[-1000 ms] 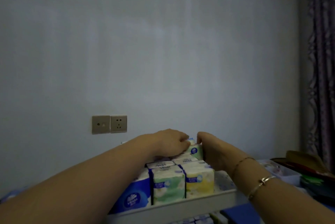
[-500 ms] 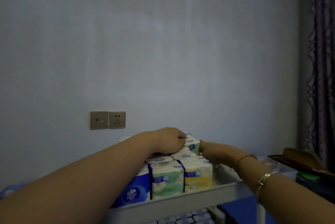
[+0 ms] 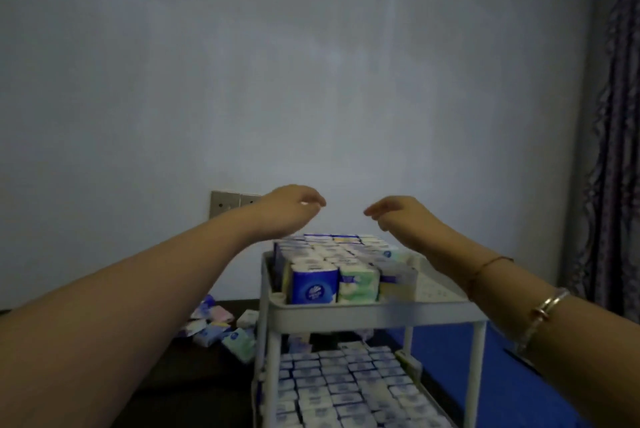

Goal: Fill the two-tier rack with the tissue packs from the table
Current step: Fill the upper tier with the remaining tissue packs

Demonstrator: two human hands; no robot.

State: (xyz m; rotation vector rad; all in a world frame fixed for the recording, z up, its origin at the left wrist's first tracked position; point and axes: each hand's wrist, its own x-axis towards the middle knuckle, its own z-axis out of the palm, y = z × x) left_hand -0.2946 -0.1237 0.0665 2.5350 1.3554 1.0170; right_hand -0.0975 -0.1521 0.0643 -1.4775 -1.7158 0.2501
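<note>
Clearly the job is well along: the lower tier of the white plastic two-tier rack point(image 3: 377, 318) is packed with rows of small tissue packs, and the upper tier holds a dense block of upright blue, green and white tissue packs point(image 3: 332, 268), with a bare strip showing along its right side. Several loose pastel tissue packs point(image 3: 221, 327) lie on the dark tabletop point(image 3: 194, 368) left of the rack, so some filling probably remains. Both arms reach forward above the upper tier; the left hand point(image 3: 294, 201) and right hand point(image 3: 394, 209) hover apart, fingers loosely curled, holding nothing.
</note>
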